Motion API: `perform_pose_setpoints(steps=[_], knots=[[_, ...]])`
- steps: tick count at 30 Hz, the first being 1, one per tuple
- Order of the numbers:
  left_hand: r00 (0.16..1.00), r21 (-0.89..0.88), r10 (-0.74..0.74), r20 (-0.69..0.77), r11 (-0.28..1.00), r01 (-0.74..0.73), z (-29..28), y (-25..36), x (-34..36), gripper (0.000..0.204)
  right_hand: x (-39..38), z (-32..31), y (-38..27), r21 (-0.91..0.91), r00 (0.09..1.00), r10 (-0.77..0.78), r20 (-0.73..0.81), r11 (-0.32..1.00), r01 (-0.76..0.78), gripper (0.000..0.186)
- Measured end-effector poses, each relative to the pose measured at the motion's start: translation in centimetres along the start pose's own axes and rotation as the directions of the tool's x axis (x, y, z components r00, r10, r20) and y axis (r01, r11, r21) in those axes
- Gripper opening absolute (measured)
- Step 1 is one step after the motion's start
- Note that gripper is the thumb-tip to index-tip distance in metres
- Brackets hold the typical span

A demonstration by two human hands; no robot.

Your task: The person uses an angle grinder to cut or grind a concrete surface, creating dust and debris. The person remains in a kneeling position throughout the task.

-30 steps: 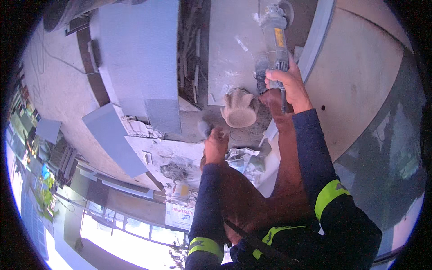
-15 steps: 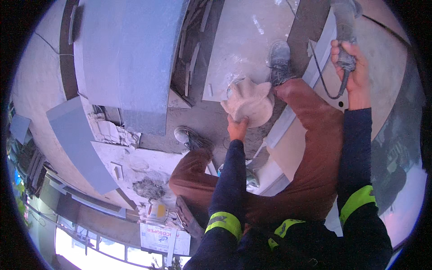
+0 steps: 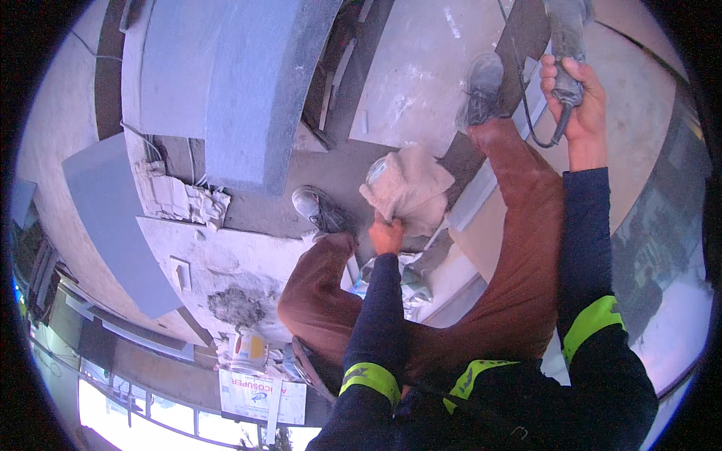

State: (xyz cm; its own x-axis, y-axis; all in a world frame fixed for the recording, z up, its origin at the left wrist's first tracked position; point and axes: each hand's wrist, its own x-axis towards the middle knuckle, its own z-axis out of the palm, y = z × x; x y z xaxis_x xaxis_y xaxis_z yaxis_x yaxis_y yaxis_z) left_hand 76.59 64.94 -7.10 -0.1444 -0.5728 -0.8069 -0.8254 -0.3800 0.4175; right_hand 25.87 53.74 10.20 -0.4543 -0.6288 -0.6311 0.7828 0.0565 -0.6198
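So the dusty grey power tool (image 3: 565, 45) is up at the top right of the view, held out over the pale floor slab (image 3: 421, 75), with its black cord (image 3: 530, 113) looping down below the grip. The right hand (image 3: 575, 101) has its fingers wrapped tight around the handle. Lower down near the middle, the left hand (image 3: 387, 234) has its fingers pinched shut on the edge of a crumpled beige cloth (image 3: 410, 188), which hangs in front of the dark gap between slabs. Both legs are in rust-brown trousers (image 3: 526, 248), with one dusty grey shoe (image 3: 481, 86) on the slab and the other shoe (image 3: 320, 210) further left. A big blue-grey stone block (image 3: 248, 90) sits off to the upper left.
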Motion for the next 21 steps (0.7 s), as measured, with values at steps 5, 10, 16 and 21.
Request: perform_pose_setpoints(steps=[5, 10, 16, 21], knots=[[0.993, 0.152, -0.073, 0.089, 0.987, 0.059, -1.6, -8.6, -1.2, 0.054, -0.4, 1.1, 2.4, -0.072, 1.0, -0.006, 0.012, 0.997, 0.007, 0.04], [0.988, 0.24, -0.109, 0.108, 0.968, 0.08, -2.6, -11.5, -2.6, 0.076, -1.1, 1.6, 3.3, -0.044, 1.0, 0.011, 0.027, 0.999, -0.01, 0.039], [0.974, 0.354, -0.092, 0.205, 0.935, 0.014, -7.4, -1.1, -0.5, 0.105, -2.8, 2.9, 5.9, -0.081, 0.994, -0.103, -0.047, 0.992, 0.099, 0.036], [0.948, -0.207, 0.254, 0.19, 0.955, -0.214, -21.1, 10.6, -0.5, 0.068, -9.5, 6.0, 8.1, -0.077, 0.99, -0.107, -0.097, 0.992, 0.1, 0.036]])
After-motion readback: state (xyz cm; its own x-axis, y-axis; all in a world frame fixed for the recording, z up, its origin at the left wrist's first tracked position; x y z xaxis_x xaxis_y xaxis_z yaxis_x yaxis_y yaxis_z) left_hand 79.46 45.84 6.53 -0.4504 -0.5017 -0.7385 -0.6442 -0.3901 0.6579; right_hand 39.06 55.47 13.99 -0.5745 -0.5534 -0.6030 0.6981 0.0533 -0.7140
